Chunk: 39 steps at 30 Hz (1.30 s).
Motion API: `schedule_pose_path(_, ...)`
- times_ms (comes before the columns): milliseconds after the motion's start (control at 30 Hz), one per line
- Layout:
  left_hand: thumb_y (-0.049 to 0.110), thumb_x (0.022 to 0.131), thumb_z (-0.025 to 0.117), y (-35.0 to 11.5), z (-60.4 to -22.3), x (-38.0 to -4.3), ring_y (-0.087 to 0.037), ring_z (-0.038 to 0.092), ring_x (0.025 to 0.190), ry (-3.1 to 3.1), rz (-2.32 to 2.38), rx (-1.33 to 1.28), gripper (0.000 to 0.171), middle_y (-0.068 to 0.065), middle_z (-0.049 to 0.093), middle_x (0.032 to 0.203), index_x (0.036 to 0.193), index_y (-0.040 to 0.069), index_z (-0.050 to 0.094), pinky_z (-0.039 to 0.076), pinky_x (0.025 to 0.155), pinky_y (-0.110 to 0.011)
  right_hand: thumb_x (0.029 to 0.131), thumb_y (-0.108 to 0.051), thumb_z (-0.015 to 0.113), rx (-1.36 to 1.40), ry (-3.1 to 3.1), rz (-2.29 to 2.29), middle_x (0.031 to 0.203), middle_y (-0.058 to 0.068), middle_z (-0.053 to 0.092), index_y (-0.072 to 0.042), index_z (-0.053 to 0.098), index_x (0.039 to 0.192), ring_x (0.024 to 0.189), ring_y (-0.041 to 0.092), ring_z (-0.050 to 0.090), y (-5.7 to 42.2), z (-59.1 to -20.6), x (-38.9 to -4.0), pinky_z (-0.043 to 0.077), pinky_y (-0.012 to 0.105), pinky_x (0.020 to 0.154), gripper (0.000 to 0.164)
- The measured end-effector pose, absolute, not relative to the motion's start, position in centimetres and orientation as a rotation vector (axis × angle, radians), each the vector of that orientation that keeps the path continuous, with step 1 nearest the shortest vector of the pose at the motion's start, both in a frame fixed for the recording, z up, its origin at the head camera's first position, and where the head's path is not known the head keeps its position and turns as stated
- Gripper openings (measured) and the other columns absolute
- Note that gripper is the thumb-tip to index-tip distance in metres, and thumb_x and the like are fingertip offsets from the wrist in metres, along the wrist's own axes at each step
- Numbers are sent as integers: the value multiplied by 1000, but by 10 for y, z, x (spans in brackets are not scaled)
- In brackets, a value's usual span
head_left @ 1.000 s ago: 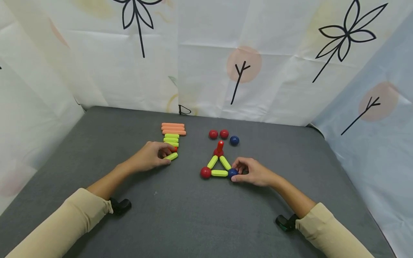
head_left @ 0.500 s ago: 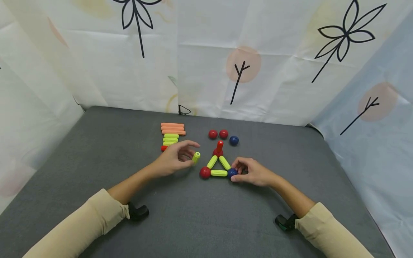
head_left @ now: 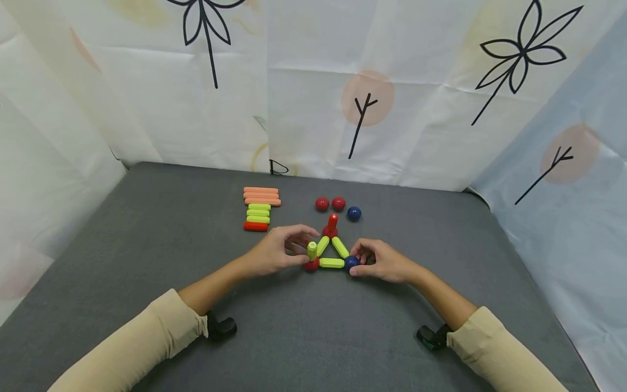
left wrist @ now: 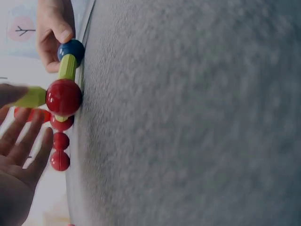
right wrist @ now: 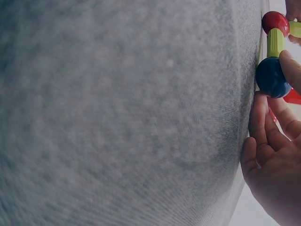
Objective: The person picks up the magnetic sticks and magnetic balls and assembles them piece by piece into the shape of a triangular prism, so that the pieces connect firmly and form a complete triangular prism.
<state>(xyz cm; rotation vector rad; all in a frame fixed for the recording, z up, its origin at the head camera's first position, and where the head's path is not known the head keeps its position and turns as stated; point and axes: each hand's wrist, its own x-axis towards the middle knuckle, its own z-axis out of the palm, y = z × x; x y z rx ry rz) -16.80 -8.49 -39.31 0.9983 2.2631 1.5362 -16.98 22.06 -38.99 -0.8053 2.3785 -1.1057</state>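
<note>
A triangle of yellow-green rods joins three balls on the table: a red ball (head_left: 311, 265) at the left corner, a blue ball (head_left: 351, 263) at the right, and a red ball (head_left: 330, 232) at the far corner with a red rod (head_left: 332, 221) upright on it. My left hand (head_left: 276, 250) pinches a yellow-green rod (head_left: 312, 250) that stands upright at the top of the left red ball; in the left wrist view its end meets the ball (left wrist: 64, 97). With thumb and fingers, my right hand (head_left: 384, 261) grips the blue ball (right wrist: 273, 77).
Orange rods (head_left: 262, 195), yellow-green rods (head_left: 258, 213) and one red rod (head_left: 256, 226) lie stacked in a row on the grey table (head_left: 313, 332) at left. Two loose red balls (head_left: 322, 204) and a blue ball (head_left: 354, 213) sit behind the triangle. A printed cloth (head_left: 313, 109) hangs behind.
My left hand has picked the yellow-green rod from beside the rod row, carried it right and stood it upright on the left red ball. My right hand stays on the blue ball.
</note>
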Motion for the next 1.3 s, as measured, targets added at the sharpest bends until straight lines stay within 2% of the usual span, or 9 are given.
schedule_pose_path(333, 10, 87, 77, -87, -406, -176, -14, 65, 99, 2277, 1315, 968, 41, -3, 69, 109, 125, 4, 64, 53, 88, -28, 91, -23, 73, -816, 2519, -1028, 98, 6, 66, -1, 64, 109, 87, 20, 62, 222, -376, -186, 53, 33, 75, 29)
schedule_pose_path(433, 11, 86, 78, -89, -406, -178, -13, 65, 97, 2254, 1316, 970, 39, -3, 70, 108, 123, 5, 66, 53, 89, -28, 92, -21, 73, -780, 2719, -990, 109, 14, 66, 2, 61, 118, 88, 23, 62, 223, -377, -198, 52, 36, 73, 36)
schedule_pose_path(533, 12, 86, 79, -89, -406, -180, -14, 64, 98, 2234, 1304, 954, 39, -2, 70, 109, 122, 6, 67, 52, 89, -29, 92, -19, 72, -700, 2830, -969, 127, 20, 59, 2, 54, 132, 89, 25, 62, 223, -380, -209, 51, 38, 73, 48)
schedule_pose_path(700, 13, 86, 79, -90, -406, -184, -15, 62, 98, 2197, 1287, 931, 39, -1, 69, 108, 122, 7, 67, 52, 89, -30, 94, -19, 71, -567, 2853, -945, 141, 20, 52, -1, 44, 145, 84, 24, 60, 220, -383, -226, 47, 37, 71, 61)
schedule_pose_path(833, 13, 86, 79, -90, -406, -187, -17, 62, 96, 2172, 1289, 927, 37, -2, 68, 106, 120, 7, 68, 51, 89, -31, 94, -17, 70, -534, 2846, -940, 138, 23, 54, 0, 45, 145, 80, 23, 56, 215, -384, -235, 44, 35, 68, 59)
schedule_pose_path(1000, 13, 85, 80, -89, -405, -188, -17, 61, 95, 2166, 1279, 926, 34, -1, 68, 103, 118, 8, 69, 51, 88, -31, 94, -11, 69, -576, 2847, -949, 125, 26, 61, 2, 55, 133, 76, 22, 56, 211, -388, -241, 44, 34, 67, 44)
schedule_pose_path(1100, 14, 85, 80, -88, -404, -188, -16, 61, 94, 2160, 1279, 939, 33, -1, 68, 103, 116, 8, 69, 51, 87, -31, 94, -10, 69, -571, 2845, -997, 122, 25, 63, 1, 58, 130, 78, 23, 58, 211, -389, -240, 46, 35, 68, 39)
schedule_pose_path(1300, 13, 85, 80, -89, -406, -190, -16, 61, 93, 2158, 1285, 937, 33, -1, 68, 102, 116, 8, 70, 51, 86, -31, 96, -11, 67, -629, 2771, -1247, 122, 23, 63, 2, 56, 134, 89, 31, 67, 206, -373, -230, 51, 32, 70, 41)
